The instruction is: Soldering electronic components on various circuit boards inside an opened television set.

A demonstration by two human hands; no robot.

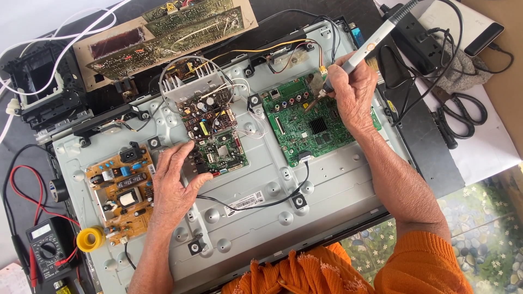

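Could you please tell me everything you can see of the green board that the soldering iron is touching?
The green board is a flat, roughly square circuit board lying face up on the right of the grey metal panel. It carries a black finned chip near its middle, a row of round coloured sockets along its upper edge, and small components throughout. The right hand rests over its upper right corner, holding a grey soldering iron whose tip meets the board there. A black cable plugs in at its lower edge.
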